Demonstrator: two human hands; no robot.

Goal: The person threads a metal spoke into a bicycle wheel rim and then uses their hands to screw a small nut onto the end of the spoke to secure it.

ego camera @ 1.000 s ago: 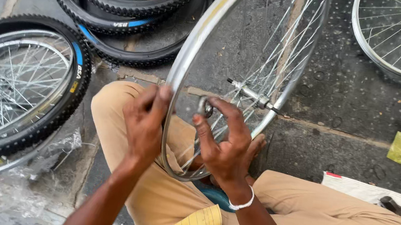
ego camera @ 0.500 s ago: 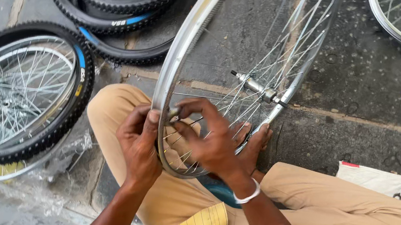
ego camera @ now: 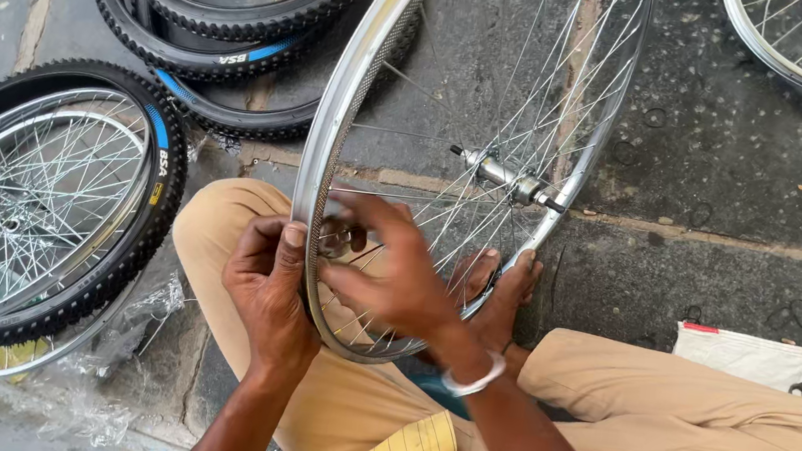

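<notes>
Head view: the left hand point(ego camera: 265, 286) grips the near rim of a bare wheel point(ego camera: 355, 99), fingers curled tight around the metal. Just beside it, the right hand point(ego camera: 393, 277) has its fingers half spread over the inner rim, pinching a small dark part; what it is cannot be told. That wheel stands tilted on the person's lap, shiny silver, with thin spokes and a steel axle point(ego camera: 505, 177). Left lies a wheel with a knobby black tyre point(ego camera: 158, 198). Loose tyres point(ego camera: 232, 30) lie far left on rough concrete.
</notes>
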